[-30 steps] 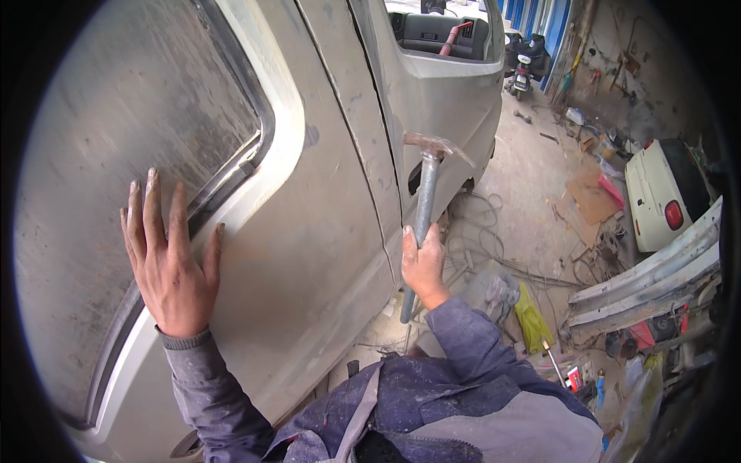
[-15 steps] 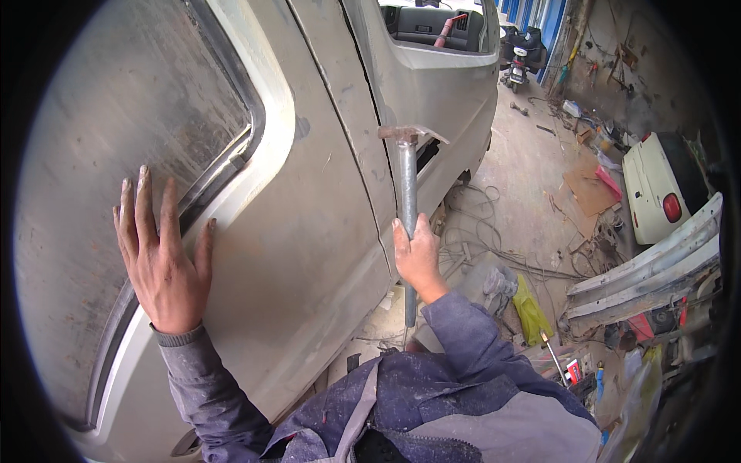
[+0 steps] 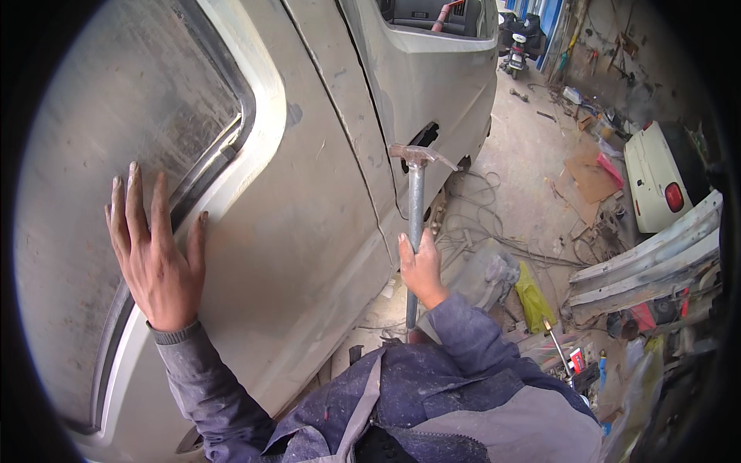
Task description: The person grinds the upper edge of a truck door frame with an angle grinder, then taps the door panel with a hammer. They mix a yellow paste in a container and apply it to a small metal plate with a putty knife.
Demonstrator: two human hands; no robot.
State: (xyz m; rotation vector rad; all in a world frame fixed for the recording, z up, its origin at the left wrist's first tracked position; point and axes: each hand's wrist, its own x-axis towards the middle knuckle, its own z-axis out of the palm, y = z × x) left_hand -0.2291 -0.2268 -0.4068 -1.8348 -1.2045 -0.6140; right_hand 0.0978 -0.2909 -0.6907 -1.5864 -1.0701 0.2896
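Observation:
My right hand (image 3: 421,268) is wrapped round the grey metal handle of a hammer (image 3: 417,189). The hammer stands nearly upright in view, its rusty head at the top, in front of the lower part of the vehicle's door. Spread flat, my left hand (image 3: 160,266) lies over the dusty side window (image 3: 123,100) and its black rubber seal (image 3: 204,174), with the thumb reaching over the painted frame. Both belong to a pale beige vehicle body (image 3: 285,255), dull and scuffed, with a vertical seam between panels. A dark opening (image 3: 424,135) shows in the door behind the hammer head.
Cables (image 3: 494,231) and a yellow-green bag (image 3: 531,297) lie on the floor to the right. Beyond them are a white tailgate (image 3: 648,185) with a red lamp, a long metal bumper beam (image 3: 648,255) and cardboard (image 3: 590,177). A motorbike (image 3: 515,54) stands far off.
The hammer in my right hand has come slightly down and to the right, leaving more of the door opening in view. My left hand stays spread on the window; the view has shifted a little.

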